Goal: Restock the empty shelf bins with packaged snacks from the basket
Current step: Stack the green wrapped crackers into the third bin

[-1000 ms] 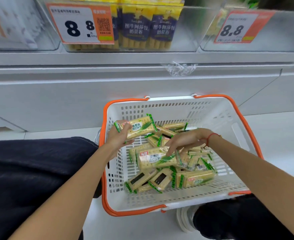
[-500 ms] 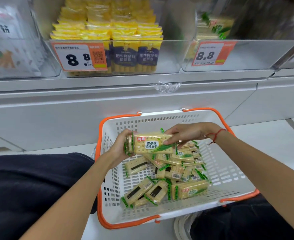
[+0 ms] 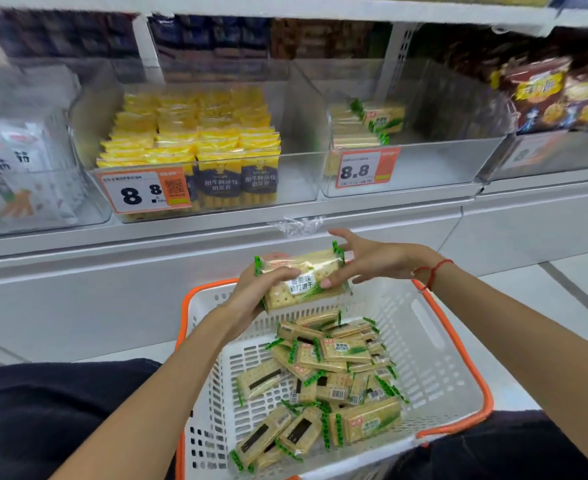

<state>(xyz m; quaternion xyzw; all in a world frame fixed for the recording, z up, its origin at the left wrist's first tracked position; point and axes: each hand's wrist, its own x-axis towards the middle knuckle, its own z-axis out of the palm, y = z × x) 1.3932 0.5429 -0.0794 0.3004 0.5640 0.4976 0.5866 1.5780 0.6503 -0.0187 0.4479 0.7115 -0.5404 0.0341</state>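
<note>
Item 1, held stack: you hold a small stack of cracker packs above the far rim of the basket. Your left hand curls round its left end, thumb over the top. Your right hand meets its right end, thumb pressed on the front label, the other fingers spread and mostly straight (index lifted clear above the pack).

Item 2, basket: white plastic, orange rim, set on the floor between your knees. A loose pile of packs lies across its bottom, thickest toward the middle and the near edge; several lie label-down, barcodes showing.

Item 3, cracker bin: clear, on the shelf above and just right of your hands. A few of the same packs stand against its left wall; the remaining floor of the bin is bare. An orange price tag reading 8.8 sits at the front left corner.

Item 4, yellow bin: to the left of the cracker bin, filled with rows of yellow packs, tag at its front left corner.

Item 5: bags in the bin at the shelf's right edge (blurred, contents unclear).

Item 6: red string round your right wrist.
</note>
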